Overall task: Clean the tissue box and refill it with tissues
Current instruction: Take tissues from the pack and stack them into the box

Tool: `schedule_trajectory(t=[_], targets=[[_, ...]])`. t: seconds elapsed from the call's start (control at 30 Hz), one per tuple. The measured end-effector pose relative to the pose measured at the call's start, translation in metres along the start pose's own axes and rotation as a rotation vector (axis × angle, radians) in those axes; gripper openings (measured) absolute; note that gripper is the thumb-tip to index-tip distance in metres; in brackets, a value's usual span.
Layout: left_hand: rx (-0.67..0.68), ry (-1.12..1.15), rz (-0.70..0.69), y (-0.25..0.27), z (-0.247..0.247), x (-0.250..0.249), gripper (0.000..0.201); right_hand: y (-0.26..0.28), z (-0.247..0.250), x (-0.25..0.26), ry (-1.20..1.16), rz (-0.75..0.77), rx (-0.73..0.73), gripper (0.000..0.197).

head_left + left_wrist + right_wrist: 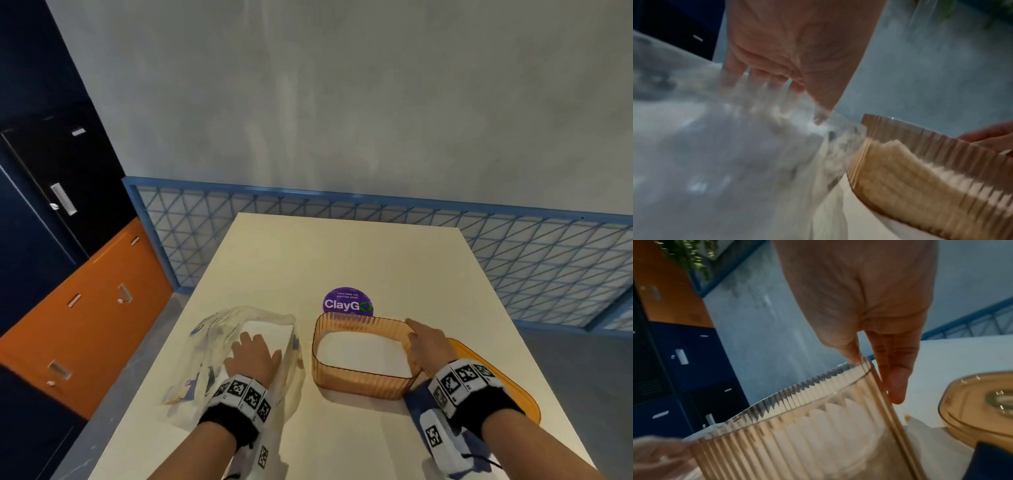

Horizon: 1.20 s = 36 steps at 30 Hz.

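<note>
An amber ribbed tissue box (359, 385) stands open on the cream table (342, 253), with white tissues (363, 353) inside. My right hand (423, 339) pinches the box's right wall (797, 443), thumb at the rim and fingers (896, 382) down the outside. To the left lies a clear plastic bag (212, 342) holding a white tissue stack (270, 330). My left hand (255, 358) lies flat on that stack with straight, spread fingers (777, 91). The film (715, 162) blurs the fingertips, so I cannot tell whether they are inside the bag.
The box's amber lid (507, 383) lies flat at the right, under my right wrist, beside a dark blue cloth (421, 407). A purple ClayGo sticker (347, 303) is on the table behind the box. Blue lattice railing (513, 253) and orange and navy cabinets (85, 308) surround the table.
</note>
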<state>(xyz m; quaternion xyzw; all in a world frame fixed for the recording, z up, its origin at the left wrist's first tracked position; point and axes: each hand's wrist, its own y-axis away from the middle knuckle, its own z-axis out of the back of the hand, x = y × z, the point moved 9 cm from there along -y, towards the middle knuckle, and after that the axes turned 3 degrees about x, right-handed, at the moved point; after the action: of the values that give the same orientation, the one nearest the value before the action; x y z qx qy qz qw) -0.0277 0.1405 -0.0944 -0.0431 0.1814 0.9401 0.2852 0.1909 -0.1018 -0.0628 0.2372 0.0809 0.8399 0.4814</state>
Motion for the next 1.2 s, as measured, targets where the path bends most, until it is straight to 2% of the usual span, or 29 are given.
schedule_trajectory(t=[0.23, 0.4, 0.63, 0.83, 1.07, 1.2], targets=[[0.027, -0.053, 0.097, 0.000, -0.018, 0.000, 0.066, -0.007, -0.003, 0.003, -0.049, -0.007, -0.016, 0.053], [0.056, -0.036, 0.144, -0.001, -0.022, 0.001, 0.058, -0.008, -0.003, 0.014, 0.004, 0.032, -0.025, 0.053], [0.058, 0.075, 0.098, -0.005, -0.021, 0.003, 0.048, -0.009, -0.004, 0.012, -0.009, 0.036, -0.021, 0.052], [0.033, 0.050, 0.101, -0.003, -0.022, 0.003, 0.043, -0.011, -0.006, 0.011, -0.016, 0.034, -0.013, 0.052], [0.043, -0.038, 0.139, -0.001, -0.030, 0.000, 0.054, -0.010, -0.007, 0.011, -0.023, 0.036, -0.028, 0.053], [0.056, -0.029, 0.162, -0.004, -0.031, 0.000, 0.047, -0.011, -0.007, 0.011, -0.027, 0.038, -0.023, 0.053]])
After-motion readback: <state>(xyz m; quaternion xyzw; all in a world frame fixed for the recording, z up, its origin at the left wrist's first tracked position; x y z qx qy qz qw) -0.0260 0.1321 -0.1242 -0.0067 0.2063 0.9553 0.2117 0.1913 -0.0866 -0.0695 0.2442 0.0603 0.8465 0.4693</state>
